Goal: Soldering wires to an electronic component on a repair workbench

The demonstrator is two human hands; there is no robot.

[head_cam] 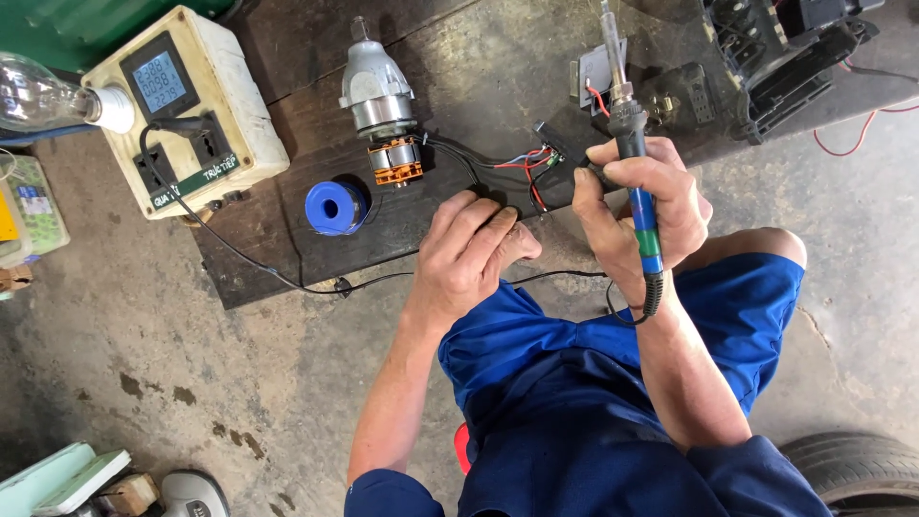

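1. Soldering iron [639, 196] with blue grip, gripped upright in the right hand [643, 206], fingers curled tight round the handle, metal tip pointing away toward the top of the view, black cord trailing off the handle's near end.
2. Just beyond that fist, small black circuit part [550, 144] with red, black and white wires [522, 163], lying on the dark wooden board [287, 239] on the floor; possibly touched by the right fingertips, though too small to tell.
3. Left hand [474, 254] palm down on the board's near edge, fingers pressed together and flat, holding nothing visible, just beside the wires.
4. Further left along the wires, electric motor [381, 110] with grey metal housing and orange winding core, lying on the board.
5. Near the motor, blue solder spool [335, 206], standing apart from both hands.
6. At the board's left end, cream socket box [191, 115] with digital meter, black plug and cord seated in it, clear bulb [43, 96] jutting from its side.
7. Top right, black plastic housing [785, 57] on the concrete floor [144, 364].
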